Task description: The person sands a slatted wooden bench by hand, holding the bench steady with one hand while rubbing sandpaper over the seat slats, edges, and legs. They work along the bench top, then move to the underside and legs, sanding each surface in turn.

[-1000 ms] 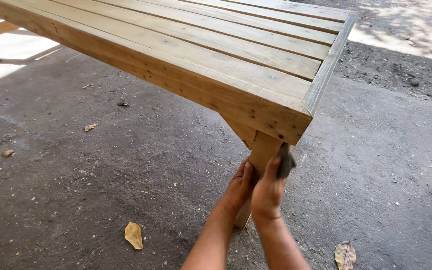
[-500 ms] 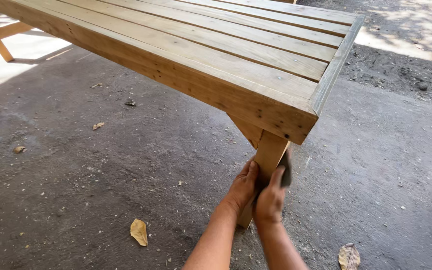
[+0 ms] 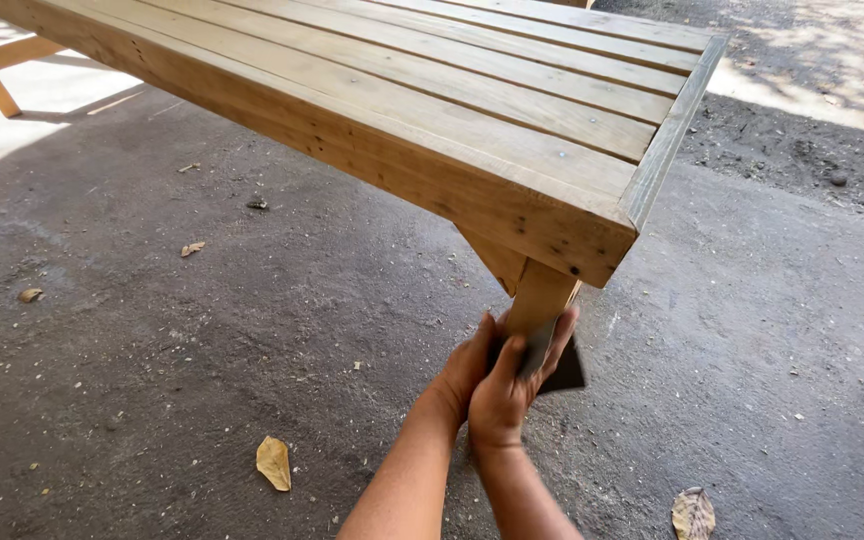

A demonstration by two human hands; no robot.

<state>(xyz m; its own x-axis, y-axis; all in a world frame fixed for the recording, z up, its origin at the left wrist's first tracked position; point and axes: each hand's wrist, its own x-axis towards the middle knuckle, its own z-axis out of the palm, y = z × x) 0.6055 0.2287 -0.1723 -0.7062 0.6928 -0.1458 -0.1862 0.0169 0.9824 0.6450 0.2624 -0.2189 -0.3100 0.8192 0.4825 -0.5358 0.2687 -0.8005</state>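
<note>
- Your right hand (image 3: 508, 392) presses a dark sanding sheet (image 3: 562, 368) around the wooden table leg (image 3: 540, 300).
- Your left hand (image 3: 467, 365) grips the same leg.

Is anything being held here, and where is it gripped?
The right hand presses a dark sheet, likely sandpaper, against the table leg, holding its upper part. The left hand grips the leg's other side.
</note>
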